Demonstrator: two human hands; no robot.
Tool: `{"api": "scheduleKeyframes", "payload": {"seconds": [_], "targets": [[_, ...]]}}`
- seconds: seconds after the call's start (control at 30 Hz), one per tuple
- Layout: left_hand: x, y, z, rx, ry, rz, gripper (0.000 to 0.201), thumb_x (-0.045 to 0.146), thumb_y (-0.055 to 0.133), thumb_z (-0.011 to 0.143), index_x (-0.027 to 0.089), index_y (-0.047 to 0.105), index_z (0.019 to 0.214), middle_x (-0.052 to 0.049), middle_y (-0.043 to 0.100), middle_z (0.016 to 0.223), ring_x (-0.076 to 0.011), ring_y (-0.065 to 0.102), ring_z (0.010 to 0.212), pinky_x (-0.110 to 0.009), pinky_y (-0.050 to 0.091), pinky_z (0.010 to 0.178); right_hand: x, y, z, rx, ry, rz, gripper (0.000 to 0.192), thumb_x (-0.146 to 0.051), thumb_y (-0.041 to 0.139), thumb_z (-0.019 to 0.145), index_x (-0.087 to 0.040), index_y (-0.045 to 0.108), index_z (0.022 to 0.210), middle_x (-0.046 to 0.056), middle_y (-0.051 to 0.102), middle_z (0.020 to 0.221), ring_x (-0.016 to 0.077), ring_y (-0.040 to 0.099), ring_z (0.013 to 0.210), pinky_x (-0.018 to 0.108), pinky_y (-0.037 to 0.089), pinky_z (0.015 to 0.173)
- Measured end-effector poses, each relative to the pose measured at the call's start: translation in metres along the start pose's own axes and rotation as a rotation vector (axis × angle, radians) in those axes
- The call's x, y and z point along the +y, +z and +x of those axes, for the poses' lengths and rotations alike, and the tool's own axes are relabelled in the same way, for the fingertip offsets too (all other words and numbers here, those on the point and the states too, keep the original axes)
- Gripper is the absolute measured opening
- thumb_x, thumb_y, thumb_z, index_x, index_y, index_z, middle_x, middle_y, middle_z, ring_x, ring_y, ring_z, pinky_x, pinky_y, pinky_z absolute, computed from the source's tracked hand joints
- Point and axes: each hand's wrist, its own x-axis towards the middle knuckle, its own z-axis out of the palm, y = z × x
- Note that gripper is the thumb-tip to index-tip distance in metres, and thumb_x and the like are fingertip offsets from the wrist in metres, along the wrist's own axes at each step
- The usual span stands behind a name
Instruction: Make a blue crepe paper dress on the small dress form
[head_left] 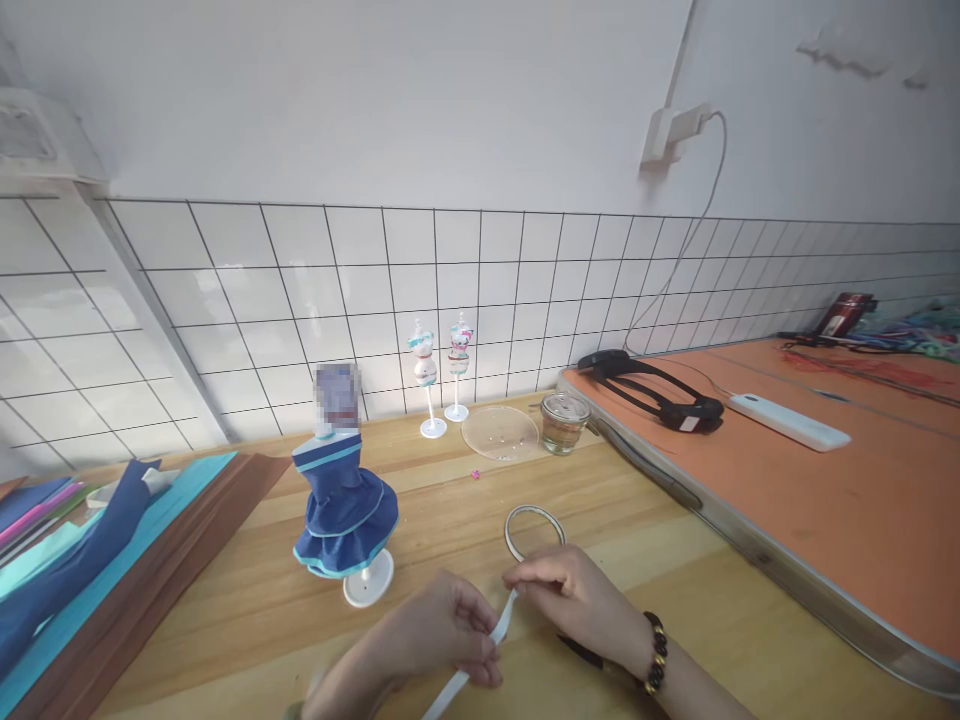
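Note:
My left hand is closed on a narrow white strip, whose tail runs down out of the bottom of the view. Thumb and forefinger of my right hand pinch the strip's upper end. Just beyond the right hand lies a thin ring-shaped roll, perhaps tape. A dark object shows partly beneath the right wrist; its kind is hidden. To the left of both hands stands a small doll mannequin in a blue tiered dress with light-blue trim, on a round white base.
Two small mannequins stand by the tiled wall. A round clear plate, a lidded glass jar and a tiny pink piece are nearby. Coloured fabric strips lie left. The orange surface holds a black headset and white power bank.

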Motion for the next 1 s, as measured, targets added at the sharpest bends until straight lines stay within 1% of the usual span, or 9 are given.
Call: {"api": "scheduleKeyframes", "payload": {"seconds": [0.07,0.17,0.3,0.43,0.57,0.67,0.77,0.87,1.0], "targets": [[0.001,-0.001,0.000,0.003,0.009,-0.008,0.013,0.022,0.065,0.054,0.014,0.063,0.063,-0.001,0.066,0.054,-0.0164,0.063,0.053,-0.030,0.049,0.059,0.001,-0.001,0.000,0.008,0.022,0.033,0.027,-0.020,0.046,0.087,-0.020,0.073,0.090,0.004,0.074,0.082,0.0170,0.067,0.075,0.026,0.049,0.070],[0.002,-0.002,0.002,0.022,0.016,-0.003,0.010,0.021,0.063,0.055,0.013,0.062,0.061,0.001,0.063,0.049,-0.0143,0.059,0.045,-0.027,0.046,0.051,0.004,-0.001,0.000,0.029,0.063,0.065,0.029,-0.021,0.043,0.088,-0.019,0.071,0.097,0.006,0.075,0.091,0.0188,0.068,0.085,0.029,0.050,0.077],[0.001,0.000,0.004,0.042,0.023,0.005,0.011,0.019,0.056,0.056,0.014,0.062,0.064,0.004,0.059,0.045,-0.0112,0.053,0.038,-0.023,0.040,0.042,0.007,0.000,0.001,0.069,0.097,0.057,0.030,-0.021,0.041,0.088,-0.019,0.070,0.097,0.006,0.074,0.093,0.0201,0.067,0.087,0.032,0.050,0.079],[0.001,0.001,0.005,0.067,0.046,0.010,0.008,0.020,0.057,0.058,0.015,0.060,0.064,0.007,0.054,0.041,-0.0085,0.048,0.036,-0.021,0.036,0.041,0.005,0.002,0.000,0.084,0.093,0.005,0.025,-0.020,0.046,0.085,-0.020,0.070,0.093,0.005,0.073,0.085,0.0191,0.065,0.076,0.029,0.049,0.069],[0.001,0.002,0.004,0.069,0.071,-0.001,0.011,0.024,0.062,0.060,0.015,0.057,0.064,0.007,0.051,0.040,-0.0080,0.047,0.037,-0.020,0.035,0.041,0.001,0.003,0.000,0.083,0.059,-0.060,0.014,-0.015,0.054,0.078,-0.020,0.067,0.077,0.001,0.064,0.073,0.0147,0.056,0.064,0.024,0.043,0.059],[0.000,0.001,0.004,0.041,0.077,-0.042,0.018,0.030,0.065,0.061,0.016,0.056,0.068,0.004,0.058,0.050,-0.0110,0.054,0.042,-0.023,0.042,0.042,-0.002,0.004,0.000,0.068,0.046,-0.091,0.011,-0.012,0.057,0.074,-0.020,0.062,0.069,-0.002,0.057,0.068,0.0122,0.051,0.061,0.022,0.040,0.056],[-0.002,0.000,0.004,0.042,0.086,-0.084,0.022,0.032,0.067,0.062,0.016,0.056,0.072,0.000,0.062,0.062,-0.0146,0.061,0.049,-0.025,0.046,0.042,-0.002,0.004,-0.002,0.056,0.050,-0.118,0.010,-0.019,0.060,0.076,-0.019,0.060,0.066,-0.003,0.054,0.061,0.0116,0.049,0.057,0.021,0.038,0.054],[-0.002,0.000,0.004,0.074,0.102,-0.111,0.023,0.032,0.068,0.061,0.015,0.056,0.071,-0.002,0.064,0.063,-0.0161,0.063,0.052,-0.024,0.046,0.041,-0.003,0.006,-0.003,0.030,0.036,-0.138,0.016,-0.025,0.060,0.079,-0.018,0.060,0.064,-0.003,0.054,0.057,0.0117,0.049,0.056,0.021,0.038,0.054],[-0.002,0.002,0.006,0.092,0.109,-0.143,0.028,0.036,0.070,0.061,0.015,0.056,0.072,-0.004,0.067,0.062,-0.0158,0.063,0.051,-0.024,0.046,0.043,-0.005,0.006,-0.004,0.000,0.001,-0.159,0.014,-0.023,0.058,0.079,-0.018,0.063,0.068,-0.002,0.057,0.059,0.0124,0.052,0.058,0.022,0.038,0.056]]}}
